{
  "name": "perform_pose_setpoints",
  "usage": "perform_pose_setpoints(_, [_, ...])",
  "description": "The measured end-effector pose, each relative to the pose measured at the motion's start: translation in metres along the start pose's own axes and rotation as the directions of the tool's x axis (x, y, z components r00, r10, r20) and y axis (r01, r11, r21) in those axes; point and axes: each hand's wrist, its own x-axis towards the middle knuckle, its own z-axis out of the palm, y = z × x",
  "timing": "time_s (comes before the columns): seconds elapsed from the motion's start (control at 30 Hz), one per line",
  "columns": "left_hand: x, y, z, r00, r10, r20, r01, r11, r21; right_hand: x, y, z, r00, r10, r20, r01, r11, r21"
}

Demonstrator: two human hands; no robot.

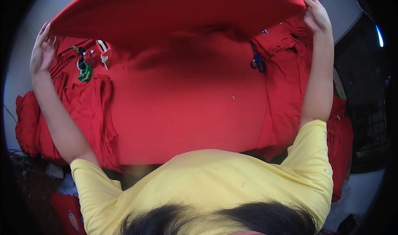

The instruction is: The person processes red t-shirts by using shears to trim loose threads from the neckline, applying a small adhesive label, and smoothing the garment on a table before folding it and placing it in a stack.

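Both my arms are stretched out and raised, holding a wide piece of red cloth (174,11) spread between them. My left hand (42,50) is closed on its left edge, and my right hand (317,13) grips the right edge near the top rim of the view. The lower edge of the cloth bows between them, above a flat red fabric layer (186,119) on the table. The far side of the held cloth runs out of view. Whether it is a finished garment I cannot tell.
Heaps of folded red fabric (83,110) lie at the left, with more red fabric (286,81) at the right. Blue-handled scissors (258,64) rest beside the right heap. A green tape dispenser (85,72) and small tools sit at the left. A small pale scrap (233,97) lies mid-table.
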Motion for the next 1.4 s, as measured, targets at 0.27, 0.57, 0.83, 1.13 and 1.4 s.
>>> perform_pose_setpoints(0.27, [-0.218,-0.094,0.027,0.937,-0.343,-0.059,0.332,0.831,0.446,-0.211,0.083,0.028,0.969,0.240,-0.067,-0.245,0.868,-0.431])
perform_pose_setpoints(0.57, [-0.325,-0.128,0.061,0.784,-0.620,0.034,0.082,0.157,0.984,-0.296,0.128,0.027,0.820,0.567,0.073,-0.038,0.181,-0.983])
perform_pose_setpoints(0.83, [-0.184,-0.282,0.117,0.959,-0.224,0.173,-0.104,0.290,0.951,-0.146,0.259,0.143,0.911,0.137,0.388,0.304,0.413,-0.859])
perform_pose_setpoints(1.13, [-0.166,-0.269,0.133,0.938,-0.340,0.076,0.116,0.511,0.852,-0.109,0.275,0.156,0.848,0.244,0.470,0.198,0.678,-0.708])
perform_pose_setpoints(1.4, [-0.173,-0.303,0.107,0.956,-0.288,0.050,0.123,0.553,0.824,-0.118,0.310,0.141,0.892,0.199,0.406,0.141,0.730,-0.669])
